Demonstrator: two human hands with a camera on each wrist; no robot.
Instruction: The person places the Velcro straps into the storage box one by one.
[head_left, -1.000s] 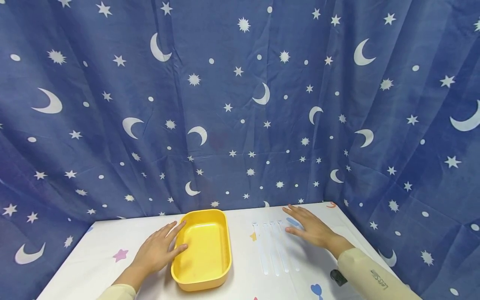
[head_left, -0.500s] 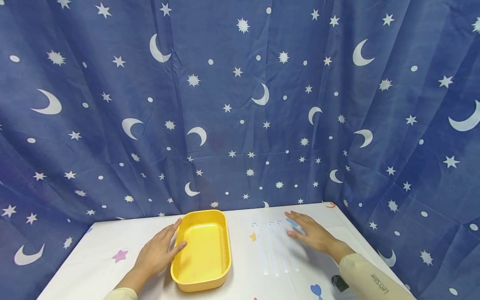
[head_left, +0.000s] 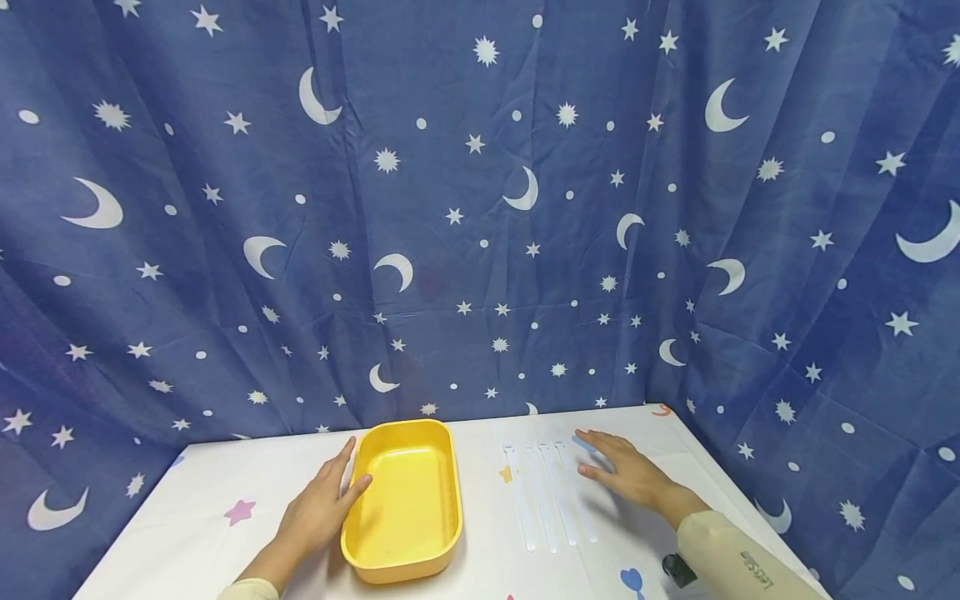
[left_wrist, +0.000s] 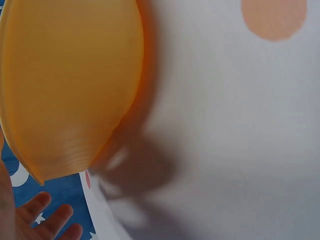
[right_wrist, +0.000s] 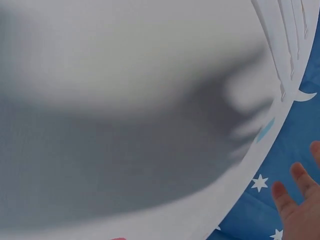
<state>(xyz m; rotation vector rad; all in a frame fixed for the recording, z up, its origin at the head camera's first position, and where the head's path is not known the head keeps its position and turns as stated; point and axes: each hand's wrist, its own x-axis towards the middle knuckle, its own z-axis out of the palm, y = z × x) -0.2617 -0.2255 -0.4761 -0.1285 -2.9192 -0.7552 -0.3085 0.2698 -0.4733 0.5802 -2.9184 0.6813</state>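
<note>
A yellow rectangular tub [head_left: 402, 508] stands on the white tablecloth. My left hand [head_left: 315, 504] is at its left side with straight fingers, the thumb reaching over the rim. Whether it touches the tub I cannot tell; in the left wrist view some fingers [left_wrist: 57, 220] are spread apart from the wall [left_wrist: 75, 90]. Several long, thin white strips with small wider heads lie side by side right of the tub, one of them the leftmost strip [head_left: 521, 500]. My right hand [head_left: 633, 473] hovers just right of the strips, fingers loosely extended and holding nothing; its shadow falls on the cloth in the right wrist view.
A small black object [head_left: 678, 570] lies by the right sleeve. A blue curtain [head_left: 450, 250] with moons and stars rises behind the table and along its sides. The white tablecloth [head_left: 480, 575] carries printed coloured shapes.
My left hand has drawn back a little from over the tub's left rim. My right hand has shifted slightly right and nearer to me. The tub and strips stay put.
</note>
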